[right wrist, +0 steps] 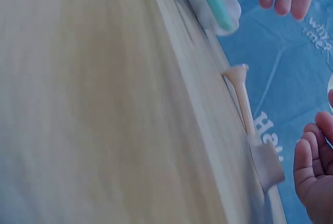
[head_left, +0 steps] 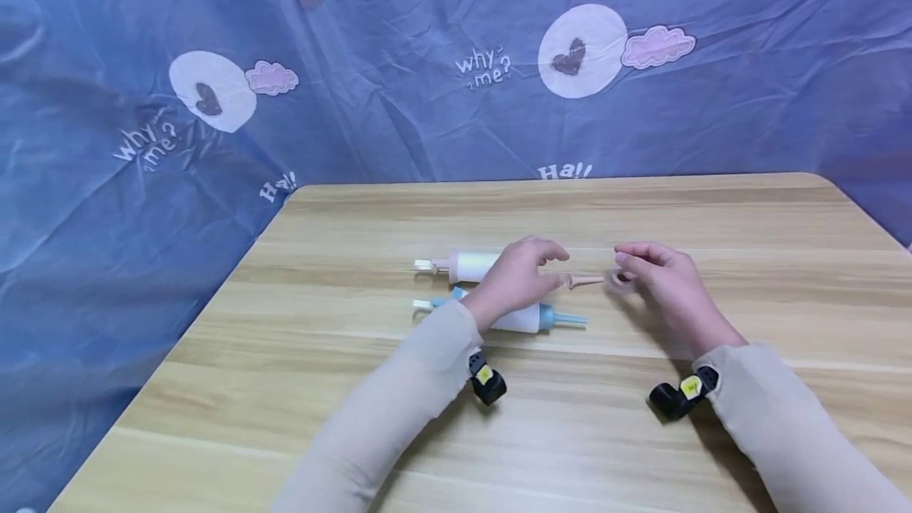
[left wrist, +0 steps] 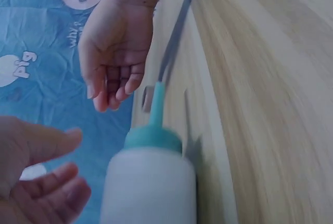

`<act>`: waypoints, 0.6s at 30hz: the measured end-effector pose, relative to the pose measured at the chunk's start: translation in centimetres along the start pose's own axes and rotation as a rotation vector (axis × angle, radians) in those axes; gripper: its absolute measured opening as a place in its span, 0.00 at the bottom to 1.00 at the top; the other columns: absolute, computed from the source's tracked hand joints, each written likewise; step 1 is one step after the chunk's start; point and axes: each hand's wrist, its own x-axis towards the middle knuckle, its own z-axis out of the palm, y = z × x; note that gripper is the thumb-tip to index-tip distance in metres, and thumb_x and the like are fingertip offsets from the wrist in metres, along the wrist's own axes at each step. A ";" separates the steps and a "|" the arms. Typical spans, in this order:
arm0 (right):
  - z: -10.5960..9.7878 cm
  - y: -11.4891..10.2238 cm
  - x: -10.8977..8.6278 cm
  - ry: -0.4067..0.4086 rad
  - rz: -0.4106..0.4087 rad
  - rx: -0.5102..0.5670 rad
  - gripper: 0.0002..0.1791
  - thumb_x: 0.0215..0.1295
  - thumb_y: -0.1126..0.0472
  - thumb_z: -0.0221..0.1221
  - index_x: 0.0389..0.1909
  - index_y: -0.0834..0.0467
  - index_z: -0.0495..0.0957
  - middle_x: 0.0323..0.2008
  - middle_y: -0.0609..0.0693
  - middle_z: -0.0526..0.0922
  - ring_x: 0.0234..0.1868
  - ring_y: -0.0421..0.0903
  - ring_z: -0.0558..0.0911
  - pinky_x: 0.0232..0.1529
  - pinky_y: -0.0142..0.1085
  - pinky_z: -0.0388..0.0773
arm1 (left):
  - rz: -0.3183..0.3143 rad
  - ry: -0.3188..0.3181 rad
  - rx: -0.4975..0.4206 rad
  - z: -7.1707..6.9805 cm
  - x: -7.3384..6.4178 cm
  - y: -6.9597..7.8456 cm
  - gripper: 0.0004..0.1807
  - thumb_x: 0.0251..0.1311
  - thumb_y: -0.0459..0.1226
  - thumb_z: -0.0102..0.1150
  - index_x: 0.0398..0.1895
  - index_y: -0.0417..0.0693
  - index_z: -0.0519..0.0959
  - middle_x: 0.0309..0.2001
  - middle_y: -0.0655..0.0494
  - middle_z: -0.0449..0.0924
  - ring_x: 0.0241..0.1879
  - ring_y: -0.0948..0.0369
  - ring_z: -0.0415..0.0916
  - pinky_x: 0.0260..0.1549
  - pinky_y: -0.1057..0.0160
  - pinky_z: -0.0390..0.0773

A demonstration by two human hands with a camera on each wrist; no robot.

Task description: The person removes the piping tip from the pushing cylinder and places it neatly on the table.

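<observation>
My left hand [head_left: 518, 279], thumb and fingers apart, is over a white bottle [head_left: 473, 266] with a pink end; whether it touches it I cannot tell. Nearer me lies a second white bottle [head_left: 518, 318] with a teal cap and slim nozzle [left wrist: 157, 107], partly hidden by the left forearm. To the right of the left hand, a pink nozzle piece [right wrist: 242, 96] with a flared end lies on the table. At its narrow tip is a short pink ring-like piece [right wrist: 268, 166]. My right hand [head_left: 663, 279] hovers beside that piece, fingers loosely bent, holding nothing visible.
Both bottles lie on a wood-grain table [head_left: 570, 434], with white tabs [head_left: 423, 265] at their left ends. A blue printed cloth [head_left: 427, 117] hangs behind and along the left side. Black cameras [head_left: 488, 383] are strapped to both wrists.
</observation>
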 end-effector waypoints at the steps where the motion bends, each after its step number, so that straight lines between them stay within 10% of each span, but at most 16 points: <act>1: 0.1 -0.1 -0.1 -0.005 -0.001 0.021 0.11 0.62 0.56 0.59 0.43 0.56 0.76 0.31 0.39 0.79 0.31 0.33 0.76 0.35 0.23 0.74 | 0.027 -0.020 -0.008 -0.3 -0.3 -0.2 0.18 0.61 0.37 0.57 0.55 0.49 0.76 0.54 0.57 0.75 0.51 0.60 0.72 0.46 0.69 0.73; 8: 1.1 -0.4 -0.4 -0.052 -0.010 0.129 0.04 0.61 0.60 0.60 0.36 0.49 0.80 0.32 0.39 0.79 0.30 0.35 0.76 0.33 0.24 0.76 | 0.175 -0.142 -0.038 -2.1 -2.7 -2.0 0.20 0.60 0.37 0.59 0.57 0.47 0.75 0.55 0.56 0.76 0.50 0.60 0.74 0.43 0.74 0.73; 18: 1.8 -0.9 -0.7 -0.088 -0.038 0.139 0.03 0.61 0.60 0.61 0.33 0.47 0.81 0.30 0.38 0.80 0.31 0.35 0.76 0.35 0.25 0.76 | 0.202 -0.177 0.110 -3.2 -5.0 -4.3 0.24 0.57 0.39 0.62 0.58 0.46 0.74 0.58 0.54 0.74 0.59 0.59 0.69 0.60 0.64 0.65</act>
